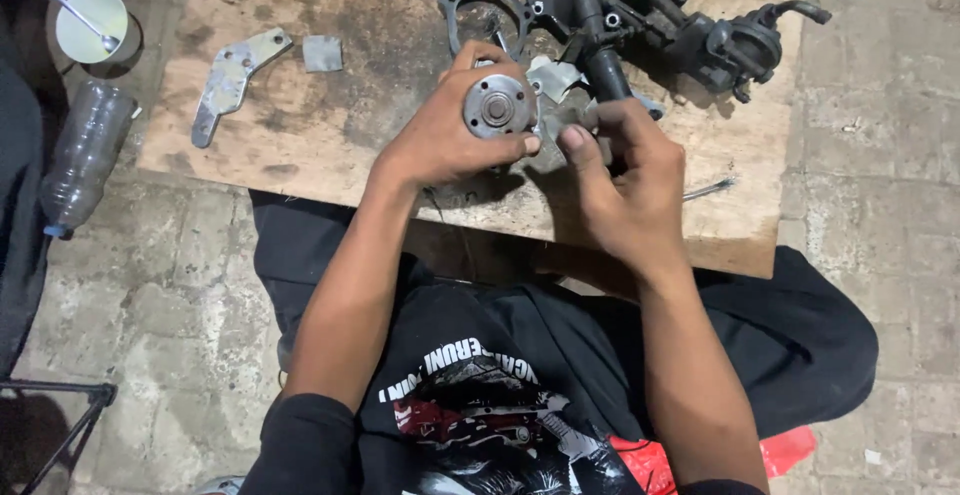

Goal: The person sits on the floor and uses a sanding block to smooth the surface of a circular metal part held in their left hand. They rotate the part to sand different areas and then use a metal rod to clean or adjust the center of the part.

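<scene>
My right hand point(625, 190) was nearest to me, and its thumb and fingers were pinching the edge of a thin grey gasket piece point(552, 105). The piece looked light and floppy, easy to tear, so I judged it wanted a soft pinch close to the metal. My left hand point(450, 130) was wrapped around the water pump point(498, 107), with the round hub face turned up toward me, above the near part of the wooden board point(330, 125). The pump seemed to me heavy, stiff and a little oily, so the body was a better place to hold than the smooth hub. Farther on the board lay a flat metal bracket point(228, 80), a small grey square point(322, 53) and a dark engine housing point(650, 15). A plastic bottle point(85, 150) lay on the floor at the left.
</scene>
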